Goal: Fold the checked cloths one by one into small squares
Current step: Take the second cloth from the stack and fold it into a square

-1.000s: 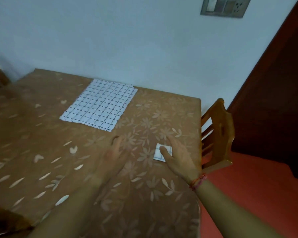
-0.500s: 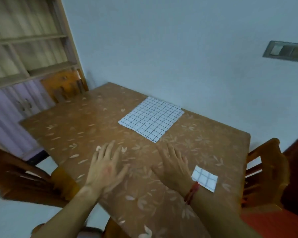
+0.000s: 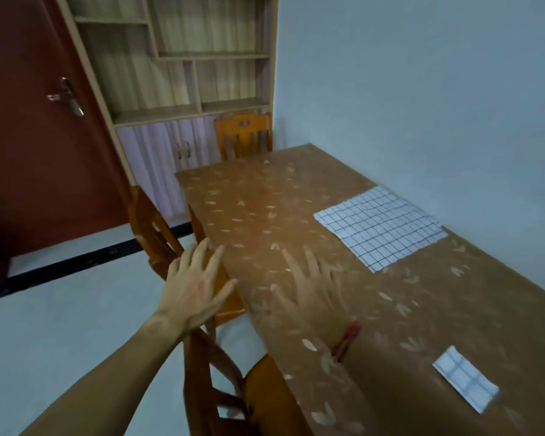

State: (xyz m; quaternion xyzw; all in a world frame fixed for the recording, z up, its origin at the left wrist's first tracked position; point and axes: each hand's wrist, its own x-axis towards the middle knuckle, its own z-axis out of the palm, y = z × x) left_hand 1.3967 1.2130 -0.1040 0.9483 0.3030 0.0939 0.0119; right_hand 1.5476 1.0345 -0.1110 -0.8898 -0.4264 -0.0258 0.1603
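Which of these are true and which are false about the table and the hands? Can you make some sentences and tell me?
1. The big checked cloth lies spread flat on the table. True.
2. The right hand is holding the small folded cloth. False: the folded cloth lies alone near the table's edge, and the hand is open, away from it.
3. The left hand is open with spread fingers. True.
4. Both cloths are already folded small. False: only one is; the other is unfolded.
5. A red thread is on the right wrist. True.
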